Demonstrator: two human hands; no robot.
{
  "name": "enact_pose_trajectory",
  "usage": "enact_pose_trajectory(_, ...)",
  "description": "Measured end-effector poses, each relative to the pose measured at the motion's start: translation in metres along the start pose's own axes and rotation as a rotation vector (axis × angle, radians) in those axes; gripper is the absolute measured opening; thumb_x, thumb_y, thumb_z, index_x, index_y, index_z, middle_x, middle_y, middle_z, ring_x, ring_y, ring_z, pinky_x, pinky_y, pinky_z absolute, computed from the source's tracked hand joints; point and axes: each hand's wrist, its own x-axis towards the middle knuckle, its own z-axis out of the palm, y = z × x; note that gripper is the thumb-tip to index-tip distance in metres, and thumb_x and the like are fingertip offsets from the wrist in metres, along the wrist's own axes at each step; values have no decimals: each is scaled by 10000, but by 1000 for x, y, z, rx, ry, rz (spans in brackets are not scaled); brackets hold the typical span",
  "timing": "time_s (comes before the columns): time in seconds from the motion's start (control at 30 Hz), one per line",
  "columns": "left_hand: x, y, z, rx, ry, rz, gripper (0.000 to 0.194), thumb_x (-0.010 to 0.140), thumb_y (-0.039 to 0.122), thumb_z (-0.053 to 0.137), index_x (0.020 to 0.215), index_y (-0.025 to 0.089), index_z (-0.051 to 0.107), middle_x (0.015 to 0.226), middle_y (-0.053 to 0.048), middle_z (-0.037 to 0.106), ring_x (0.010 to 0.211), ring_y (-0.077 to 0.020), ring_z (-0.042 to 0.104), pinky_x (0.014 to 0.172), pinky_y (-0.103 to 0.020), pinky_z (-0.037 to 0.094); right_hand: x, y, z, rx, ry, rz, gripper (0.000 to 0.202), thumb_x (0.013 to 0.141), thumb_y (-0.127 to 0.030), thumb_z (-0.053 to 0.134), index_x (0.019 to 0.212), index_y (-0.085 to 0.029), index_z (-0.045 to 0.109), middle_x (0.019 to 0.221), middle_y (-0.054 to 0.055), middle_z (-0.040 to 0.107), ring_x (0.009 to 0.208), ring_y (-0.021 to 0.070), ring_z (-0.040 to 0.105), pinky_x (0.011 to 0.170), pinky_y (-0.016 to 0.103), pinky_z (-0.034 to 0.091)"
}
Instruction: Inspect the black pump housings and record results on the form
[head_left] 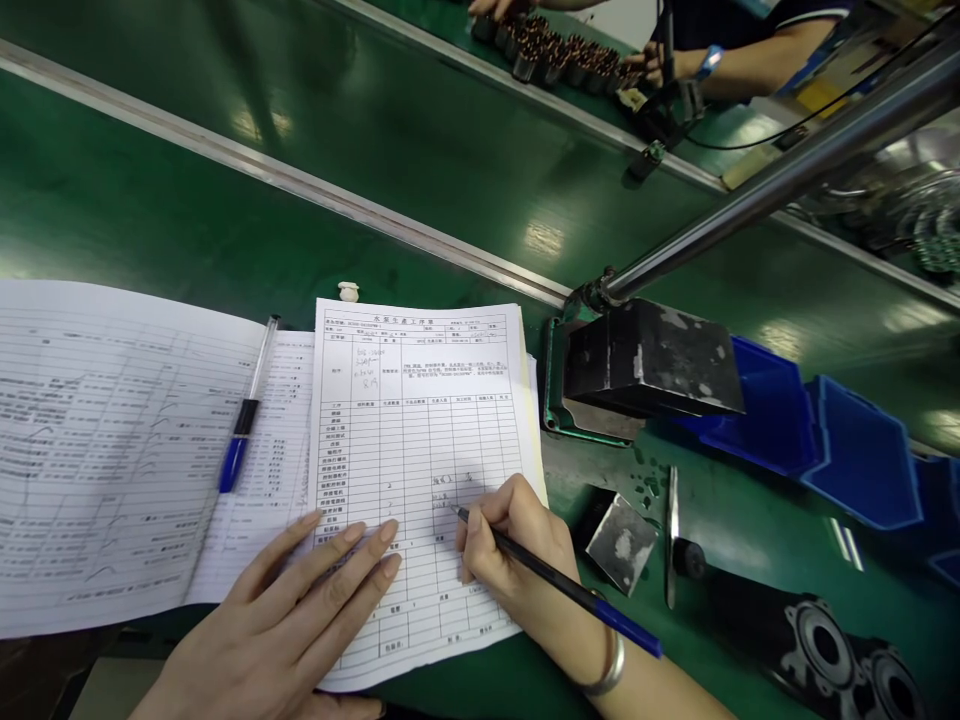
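Note:
My right hand (517, 560) grips a pen (559, 578) with a black barrel and a blue cap on its back end. Its tip touches a printed form (424, 440), a table with handwriting in some cells. Flat on the lower left of this sheet rests my left hand (307, 600), fingers stretched out. More sheets lie under the form. To the left, an open booklet (97, 450) of printed pages carries a second pen (249, 405), clear with a blue cap, uncapped end unclear.
Right of the papers stand a dark metal block (652, 360) on a green stand, a smaller block (622, 540), a flat metal strip (671, 540), black housings (817, 640) and blue bins (862, 450). Across the bench, a person's hands (660, 65) are near copper-wound parts (555, 55).

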Motion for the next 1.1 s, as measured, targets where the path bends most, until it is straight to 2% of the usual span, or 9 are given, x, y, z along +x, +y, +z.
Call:
enact_pose_trajectory(0.4, -1, 0, 0, 3, -6, -3, 726, 803, 646, 625, 1357, 184, 545, 1467, -52, 491, 1299, -237, 490, 1248, -460, 135, -1, 0, 0, 56, -4, 61, 199, 922, -158, 455, 799, -246, 326, 568, -61, 580, 443, 99, 600, 444, 196, 454)
enact_pose_trajectory(0.57, 0, 0, 0, 1, 1, -2, 716, 802, 644, 627, 1343, 180, 558, 1459, -54, 502, 1290, -238, 498, 1246, -463, 140, -2, -1, -2, 22, 12, 21, 201, 926, -174, 455, 794, -246, 321, 615, -40, 611, 465, 101, 597, 457, 207, 465)
enact_pose_trajectory(0.83, 1, 1, -1, -15, 1, -18, 704, 811, 626, 633, 1353, 185, 549, 1450, -53, 512, 1295, -238, 497, 1247, -454, 141, 1, -4, -1, -1, -2, 35, 217, 901, -154, 464, 781, -250, 310, 553, -65, 559, 451, 104, 569, 456, 211, 454)
enact_pose_trajectory(1.1, 0, 2, -1, -18, -11, -22, 723, 807, 639, 632, 1363, 187, 539, 1454, -52, 507, 1291, -243, 502, 1245, -458, 149, -1, 2, 0, 25, 2, 20, 197, 908, -180, 482, 802, -248, 330, 569, -61, 569, 465, 107, 579, 457, 204, 462)
